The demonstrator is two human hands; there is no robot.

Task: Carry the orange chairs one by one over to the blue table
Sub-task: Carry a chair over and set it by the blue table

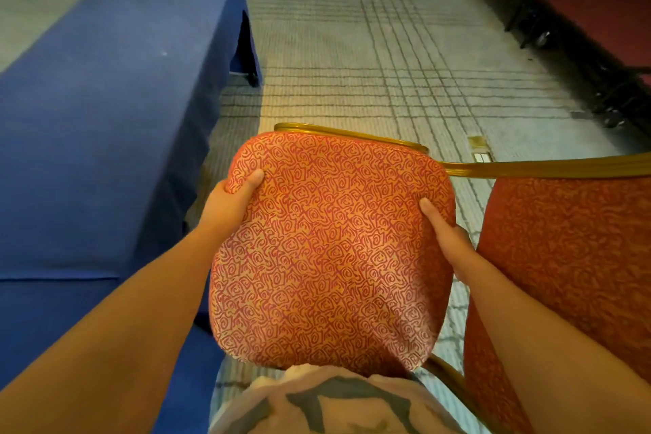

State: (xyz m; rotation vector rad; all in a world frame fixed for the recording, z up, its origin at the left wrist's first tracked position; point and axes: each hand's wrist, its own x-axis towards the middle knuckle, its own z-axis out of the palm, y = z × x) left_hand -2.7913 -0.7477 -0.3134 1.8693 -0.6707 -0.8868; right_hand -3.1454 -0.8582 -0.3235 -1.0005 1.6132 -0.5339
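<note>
Meanwhile, left hand (227, 199) and right hand (445, 234), arms outstretched, clasp opposite sides of an orange chair (327, 250), held just beside the blue table (105, 109).

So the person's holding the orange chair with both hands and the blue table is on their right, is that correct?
Not quite. In the head view both hands, left and right, grip the orange chair, but the blue table is on their left.
</note>
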